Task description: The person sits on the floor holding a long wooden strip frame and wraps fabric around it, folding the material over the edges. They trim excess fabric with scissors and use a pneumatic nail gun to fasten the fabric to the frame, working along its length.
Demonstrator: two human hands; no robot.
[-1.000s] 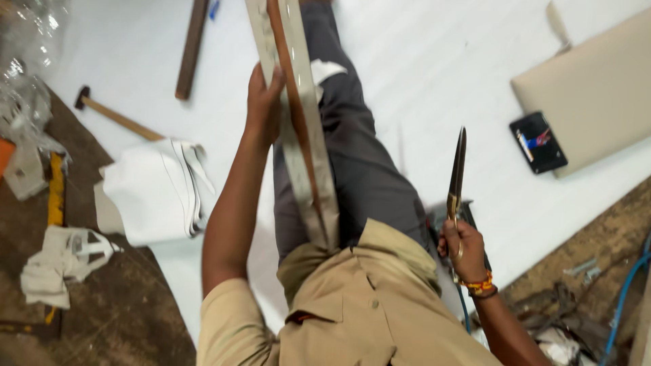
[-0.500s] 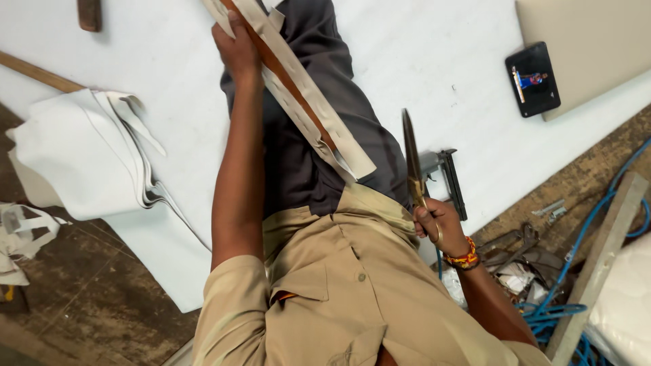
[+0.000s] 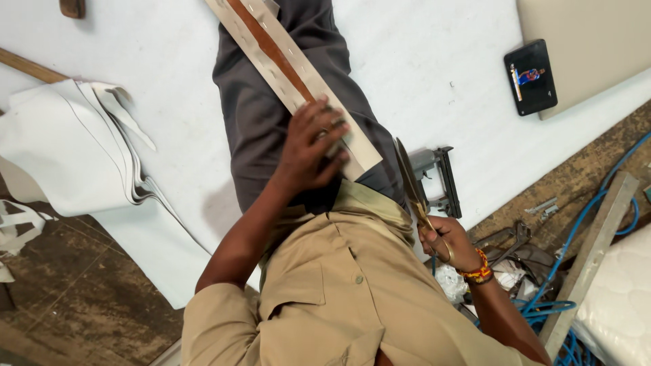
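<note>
A long beige fabric-wrapped strip (image 3: 271, 51) with a brown wooden centre lies along my dark trouser leg (image 3: 258, 129). My left hand (image 3: 312, 146) presses flat on the strip's near end, fingers spread over it. My right hand (image 3: 447, 240), with a beaded band at the wrist, grips the handles of long metal scissors (image 3: 409, 179). Their blades point up and away, closed together, just right of my thigh. The scissors are apart from the strip.
White sheet material (image 3: 434, 61) covers the floor under me. A staple gun (image 3: 444, 179) lies beside the scissors. A phone (image 3: 530, 76) and beige panel (image 3: 590, 41) lie at upper right. Folded white fabric (image 3: 68, 149) is at left; blue hose (image 3: 576, 224) and a wooden batten (image 3: 590, 257) at right.
My left hand has slid down the strip from its far part to the near end by my waist. The right hand keeps holding the scissors upright.
</note>
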